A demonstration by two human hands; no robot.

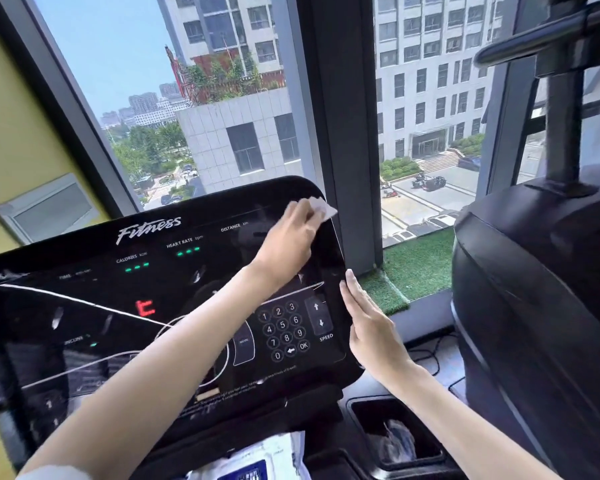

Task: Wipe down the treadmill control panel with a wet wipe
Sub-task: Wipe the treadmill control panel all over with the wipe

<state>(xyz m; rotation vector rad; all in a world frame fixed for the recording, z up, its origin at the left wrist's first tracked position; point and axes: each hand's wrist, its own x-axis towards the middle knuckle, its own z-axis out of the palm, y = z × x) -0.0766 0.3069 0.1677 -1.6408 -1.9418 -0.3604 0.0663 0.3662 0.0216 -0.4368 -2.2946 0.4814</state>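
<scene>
The glossy black treadmill control panel (pixel 125 306) fills the lower left, with "Fitness" lettering, green readouts and a number keypad (pixel 284 330). My left hand (pixel 288 237) reaches across it to the upper right corner and presses a folded white wet wipe (pixel 321 206) flat against the panel. My right hand (pixel 368 323) lies with straight fingers along the panel's right edge, beside the speed arrows, holding nothing.
A second black machine (pixel 534 289) stands close on the right. Below the panel, a cup holder (pixel 395 434) contains crumpled wrapping, and a white and blue pack (pixel 257 459) lies in the tray. A window frame post (pixel 347 133) rises just behind the panel.
</scene>
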